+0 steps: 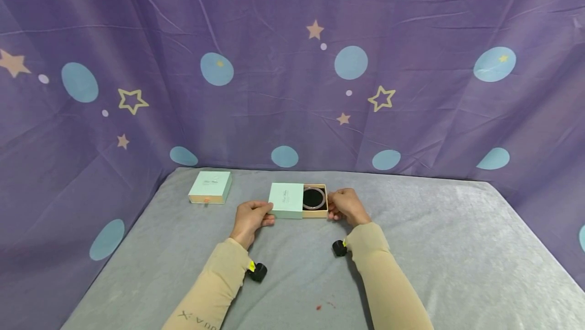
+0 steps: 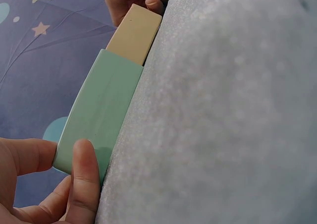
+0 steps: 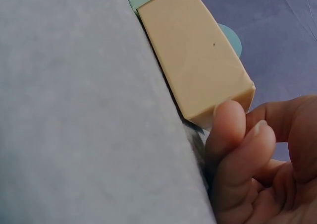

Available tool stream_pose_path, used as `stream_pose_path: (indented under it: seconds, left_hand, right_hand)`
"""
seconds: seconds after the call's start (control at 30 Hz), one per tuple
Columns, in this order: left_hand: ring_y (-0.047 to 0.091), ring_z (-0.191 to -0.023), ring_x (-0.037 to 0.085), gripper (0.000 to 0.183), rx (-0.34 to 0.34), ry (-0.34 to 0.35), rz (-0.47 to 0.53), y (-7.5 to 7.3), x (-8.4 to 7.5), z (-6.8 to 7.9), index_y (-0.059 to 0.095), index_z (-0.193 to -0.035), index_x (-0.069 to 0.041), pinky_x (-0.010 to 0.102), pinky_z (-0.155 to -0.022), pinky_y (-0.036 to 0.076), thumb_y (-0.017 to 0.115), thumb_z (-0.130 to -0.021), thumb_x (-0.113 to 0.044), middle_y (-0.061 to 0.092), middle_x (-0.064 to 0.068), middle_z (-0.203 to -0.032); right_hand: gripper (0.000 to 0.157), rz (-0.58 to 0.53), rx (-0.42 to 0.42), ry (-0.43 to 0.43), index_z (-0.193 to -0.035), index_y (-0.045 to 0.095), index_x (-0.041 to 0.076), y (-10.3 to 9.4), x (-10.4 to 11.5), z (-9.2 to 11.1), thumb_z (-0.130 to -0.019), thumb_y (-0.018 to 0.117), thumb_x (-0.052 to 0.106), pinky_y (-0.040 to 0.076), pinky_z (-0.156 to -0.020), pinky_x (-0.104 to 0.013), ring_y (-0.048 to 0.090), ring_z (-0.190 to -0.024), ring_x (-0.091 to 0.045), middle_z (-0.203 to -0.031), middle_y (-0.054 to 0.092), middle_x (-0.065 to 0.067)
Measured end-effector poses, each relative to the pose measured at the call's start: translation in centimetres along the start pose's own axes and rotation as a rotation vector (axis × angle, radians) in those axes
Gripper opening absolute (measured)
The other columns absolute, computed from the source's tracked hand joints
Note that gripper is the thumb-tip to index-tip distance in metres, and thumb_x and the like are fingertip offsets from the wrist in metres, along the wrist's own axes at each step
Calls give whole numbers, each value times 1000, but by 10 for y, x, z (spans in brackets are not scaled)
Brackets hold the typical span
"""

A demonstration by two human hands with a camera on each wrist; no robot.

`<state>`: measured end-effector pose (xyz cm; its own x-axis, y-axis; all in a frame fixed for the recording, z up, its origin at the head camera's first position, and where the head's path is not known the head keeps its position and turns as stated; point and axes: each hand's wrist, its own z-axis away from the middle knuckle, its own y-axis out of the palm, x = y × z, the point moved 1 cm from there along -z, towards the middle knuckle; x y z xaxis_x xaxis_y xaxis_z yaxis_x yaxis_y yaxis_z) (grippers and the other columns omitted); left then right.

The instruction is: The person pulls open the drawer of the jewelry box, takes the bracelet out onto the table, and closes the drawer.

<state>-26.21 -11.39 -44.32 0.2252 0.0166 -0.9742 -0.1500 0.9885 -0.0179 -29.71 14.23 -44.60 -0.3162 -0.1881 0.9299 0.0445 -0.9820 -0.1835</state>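
Drawer [image 3: 195, 55] partway outside green cover [image 1: 286, 200]

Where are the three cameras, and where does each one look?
Head: worn on the head, facing forward and down at the mint cover and tan drawer; left hand, right hand and sleeves show.
Left wrist: on that wrist, looking along the cover to the drawer; left hand near, part of the right hand beyond.
Right wrist: on that wrist, looking at the drawer; only the right hand shows.
Both wrist views share cover and drawer.
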Motion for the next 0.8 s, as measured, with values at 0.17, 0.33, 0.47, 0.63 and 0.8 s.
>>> stream_pose_path:
  seconds: [0.17,0.33,0.47,0.63,0.8]
  left_hand:
    - [66,-61,16,23,1,2,-1,0,0,-1,61,-106,10,31,-63,60,66,-89,-6,63,17,-79]
    - [66,-60,16,24,0,3,1,0,0,-2,61,-106,10,31,-62,60,66,-89,-6,63,16,-79]
    - [66,-61,16,24,2,3,-1,-1,1,-2,61,-107,10,30,-62,60,66,-90,-6,63,16,-79]
    - [66,-61,16,24,1,5,-5,0,2,-3,61,-107,10,30,-62,60,66,-90,-7,63,16,-79]
    - [66,-61,17,23,-1,4,-5,-1,1,-2,61,-106,9,30,-63,60,66,-90,-7,64,16,-80]
  right_hand:
    - [23,5,-6,6,-78,62,-2,-1,-1,0,-93,52,13,47,-40,-22,56,-45,-14,-64,56,-9]
    - [24,4,-6,2,-78,62,-2,-2,-1,0,-93,53,14,47,-40,-23,56,-45,-15,-63,56,-9]
    - [23,-9,-3,9,-79,63,-3,-2,-1,-1,-92,53,14,47,-40,-23,56,-44,-15,-63,56,-9]
    - [22,-19,-5,11,-79,63,-3,-3,-1,-1,-92,53,13,46,-39,-23,55,-43,-15,-61,55,-8]
    - [23,-18,-7,13,-80,62,-3,-4,-1,0,-92,54,14,46,-39,-23,56,-43,-14,-62,56,-9]
